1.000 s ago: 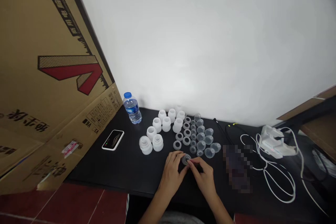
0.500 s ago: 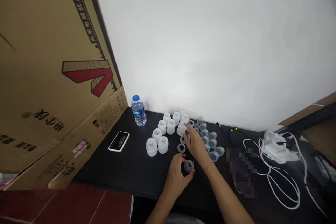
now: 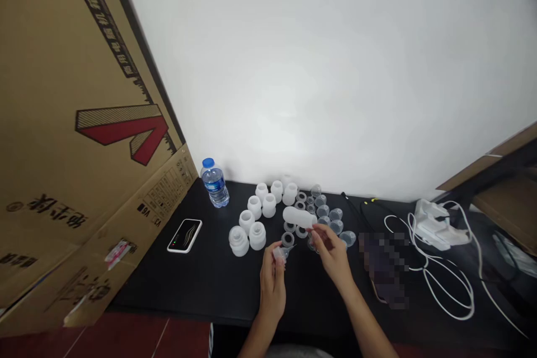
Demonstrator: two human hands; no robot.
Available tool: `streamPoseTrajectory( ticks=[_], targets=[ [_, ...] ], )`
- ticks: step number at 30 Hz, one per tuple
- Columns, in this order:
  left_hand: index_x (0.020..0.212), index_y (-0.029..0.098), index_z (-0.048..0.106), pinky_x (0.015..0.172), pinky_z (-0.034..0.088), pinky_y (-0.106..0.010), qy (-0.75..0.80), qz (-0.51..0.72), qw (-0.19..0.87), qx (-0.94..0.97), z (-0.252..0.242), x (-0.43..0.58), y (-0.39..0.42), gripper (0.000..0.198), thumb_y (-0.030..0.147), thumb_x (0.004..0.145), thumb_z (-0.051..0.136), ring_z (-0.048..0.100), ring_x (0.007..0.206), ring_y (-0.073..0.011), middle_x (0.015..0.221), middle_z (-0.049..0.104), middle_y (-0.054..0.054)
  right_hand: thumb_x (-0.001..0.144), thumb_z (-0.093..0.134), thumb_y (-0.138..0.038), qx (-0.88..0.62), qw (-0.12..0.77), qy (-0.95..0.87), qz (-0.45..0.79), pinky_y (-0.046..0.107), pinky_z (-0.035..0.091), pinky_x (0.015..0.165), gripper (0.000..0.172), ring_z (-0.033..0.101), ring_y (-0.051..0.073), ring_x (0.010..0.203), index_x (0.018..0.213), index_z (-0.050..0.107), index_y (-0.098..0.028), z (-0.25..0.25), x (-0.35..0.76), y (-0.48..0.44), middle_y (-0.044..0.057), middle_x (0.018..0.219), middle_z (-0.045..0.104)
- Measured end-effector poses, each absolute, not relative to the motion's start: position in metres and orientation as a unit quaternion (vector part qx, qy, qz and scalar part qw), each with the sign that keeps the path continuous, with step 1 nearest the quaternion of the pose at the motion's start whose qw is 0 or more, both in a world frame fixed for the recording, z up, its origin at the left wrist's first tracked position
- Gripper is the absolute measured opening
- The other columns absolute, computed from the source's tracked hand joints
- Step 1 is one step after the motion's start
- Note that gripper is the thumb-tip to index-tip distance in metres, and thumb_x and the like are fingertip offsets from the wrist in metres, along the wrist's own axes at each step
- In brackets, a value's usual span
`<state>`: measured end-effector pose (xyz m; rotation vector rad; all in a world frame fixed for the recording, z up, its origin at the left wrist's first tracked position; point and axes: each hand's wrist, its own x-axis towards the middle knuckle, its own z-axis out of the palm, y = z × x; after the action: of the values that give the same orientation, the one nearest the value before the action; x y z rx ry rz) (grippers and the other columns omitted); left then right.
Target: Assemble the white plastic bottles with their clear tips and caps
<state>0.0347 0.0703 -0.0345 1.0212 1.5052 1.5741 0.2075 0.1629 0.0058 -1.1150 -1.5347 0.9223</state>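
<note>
Right of the water bottle (image 3: 215, 185), the fingers of the right hand (image 3: 333, 254) gripped one end of a tilted white bottle (image 3: 296, 216), which partly hid the clear rings (image 3: 301, 232). Nearer the person than the water bottle, the left hand's (image 3: 272, 282) fingers pinched a clear piece (image 3: 279, 255), too blurred to make out; far to the water bottle's right, pixelation masked a dark object (image 3: 384, 271).
</note>
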Motion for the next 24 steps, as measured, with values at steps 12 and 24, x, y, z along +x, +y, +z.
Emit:
streamPoseTrajectory(
  ticks=[12, 24],
  targets=[
    [0.132, 0.023, 0.06, 0.1, 0.061, -0.04, 0.524, 0.703, 0.317, 0.363, -0.046, 0.043, 0.072, 0.048, 0.043, 0.094, 0.082, 0.074, 0.119, -0.027, 0.129, 0.071, -0.014, 0.106, 0.065, -0.047, -0.475, 0.519, -0.615, 0.357, 0.027, 0.058, 0.059, 0.029, 0.07, 0.018, 0.06, 0.098, 0.074, -0.021, -0.033, 0.226, 0.107, 0.003, 0.074, 0.074],
    [0.143, 0.034, 0.066, 0.115, 0.05, -0.058, 0.488, 0.461, 0.131, 0.729, -0.029, 0.043, 0.066, 0.049, 0.022, 0.096, 0.075, 0.066, 0.139, -0.0356, 0.138, 0.077, -0.01, 0.1, 0.064, -0.059, -0.405, 0.449, -0.674, 0.424, 0.028, 0.058, 0.064, 0.039, 0.072, 0.021, 0.074, 0.108, 0.076, -0.022, -0.022, 0.226, 0.107, 0.006, 0.091, 0.078]
  ],
)
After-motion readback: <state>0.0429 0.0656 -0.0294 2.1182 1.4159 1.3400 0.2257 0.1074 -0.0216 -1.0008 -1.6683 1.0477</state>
